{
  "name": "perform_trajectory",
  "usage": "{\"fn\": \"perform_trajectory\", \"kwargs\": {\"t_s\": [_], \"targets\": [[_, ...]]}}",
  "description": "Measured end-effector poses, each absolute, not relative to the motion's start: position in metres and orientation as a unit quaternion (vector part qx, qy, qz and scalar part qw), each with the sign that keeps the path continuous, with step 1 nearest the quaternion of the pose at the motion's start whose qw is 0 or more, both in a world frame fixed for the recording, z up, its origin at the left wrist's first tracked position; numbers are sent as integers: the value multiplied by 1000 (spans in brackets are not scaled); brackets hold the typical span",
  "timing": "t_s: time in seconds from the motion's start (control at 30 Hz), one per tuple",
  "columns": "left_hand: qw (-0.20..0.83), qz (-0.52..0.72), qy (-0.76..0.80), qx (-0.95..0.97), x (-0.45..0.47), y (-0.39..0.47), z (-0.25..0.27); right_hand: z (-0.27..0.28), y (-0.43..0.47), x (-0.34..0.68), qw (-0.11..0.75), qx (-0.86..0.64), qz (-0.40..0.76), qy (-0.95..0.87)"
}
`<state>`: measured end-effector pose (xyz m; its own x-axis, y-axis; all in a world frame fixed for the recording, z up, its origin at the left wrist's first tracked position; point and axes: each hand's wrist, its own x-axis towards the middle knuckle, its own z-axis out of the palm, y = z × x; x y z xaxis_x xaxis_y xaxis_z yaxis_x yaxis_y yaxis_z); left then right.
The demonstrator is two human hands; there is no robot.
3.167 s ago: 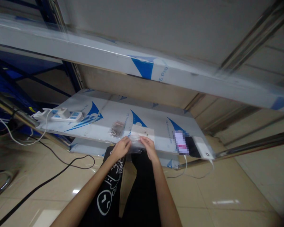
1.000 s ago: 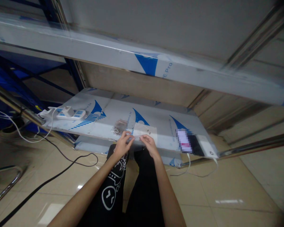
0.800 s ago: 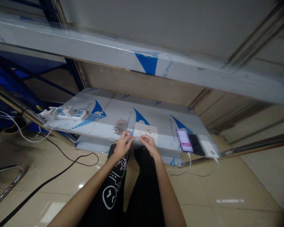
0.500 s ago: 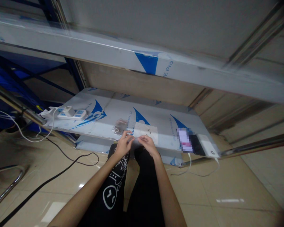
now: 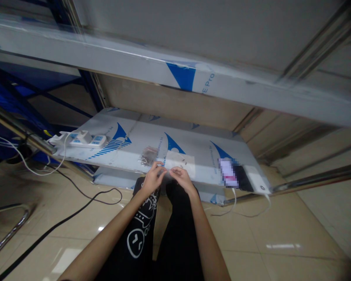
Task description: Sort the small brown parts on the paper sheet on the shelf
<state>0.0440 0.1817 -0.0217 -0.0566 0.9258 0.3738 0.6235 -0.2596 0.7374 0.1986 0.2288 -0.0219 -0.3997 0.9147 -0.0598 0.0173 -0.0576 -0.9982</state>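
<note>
At the front edge of the low shelf [image 5: 140, 136], my left hand [image 5: 153, 177] and my right hand [image 5: 181, 178] face each other, thumbs and fingertips pinched close together. Whatever is between the fingertips is too small to make out; a faint clear or greyish patch shows there. Just beyond my left hand lies a clear plastic bag [image 5: 149, 155] with small dark contents. Behind my right hand a pale sheet [image 5: 188, 164] lies flat, with several tiny brown pieces on it.
A white power strip [image 5: 89, 141] with plugs sits at the shelf's left. To the right lie a blurred-out phone [image 5: 228, 172] and a white device [image 5: 257, 180] with cables. An upper shelf edge [image 5: 119, 64] crosses above. A black cable [image 5: 58, 224] runs over the tiled floor.
My right fingertips have shifted very slightly and a small gap now shows between the two hands. Everything else stays in place.
</note>
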Motion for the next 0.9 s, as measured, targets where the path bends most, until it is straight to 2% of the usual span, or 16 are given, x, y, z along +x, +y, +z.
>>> {"fn": "perform_trajectory", "kwargs": {"t_s": [0.43, 0.6, 0.73, 0.9], "targets": [[186, 456, 573, 655, 43, 184, -29, -26, 231, 204, 374, -406, 579, -600], [172, 446, 621, 621, 42, 184, -28, -27, 231, 203, 395, -417, 559, -598], [144, 449, 674, 568, 41, 183, -28, -26, 232, 204, 373, -411, 593, -583], [154, 503, 627, 574, 40, 184, -28, -23, 232, 206, 377, -414, 609, -562]]}}
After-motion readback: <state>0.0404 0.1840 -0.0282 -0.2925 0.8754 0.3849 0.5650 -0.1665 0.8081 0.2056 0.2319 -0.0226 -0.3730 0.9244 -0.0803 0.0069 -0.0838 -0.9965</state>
